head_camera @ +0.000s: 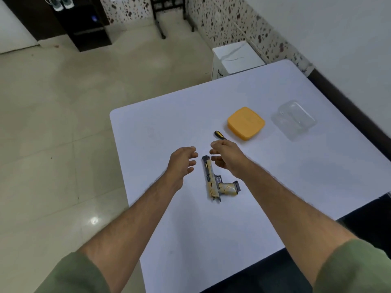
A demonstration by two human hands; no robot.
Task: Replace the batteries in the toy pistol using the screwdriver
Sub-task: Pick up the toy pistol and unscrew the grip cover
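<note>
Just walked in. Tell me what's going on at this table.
A person is reaching both bare hands over a white table. The left hand and right hand hover with relaxed fingers, holding nothing, either side of the muzzle of a toy pistol lying flat. A screwdriver lies just beyond the right hand, partly hidden by it. Farther back sit a yellow lid and a clear container. Nothing has been picked up yet.

Both forearms extended forward, bare to the elbows, green sleeves pushed up. Left hand (182,163) raised, fingers loosely curled and spread, holding nothing. Right hand (226,158) alongside it, palm facing left, fingers relaxed and slightly bent, empty. Hands close together, not touching
</note>
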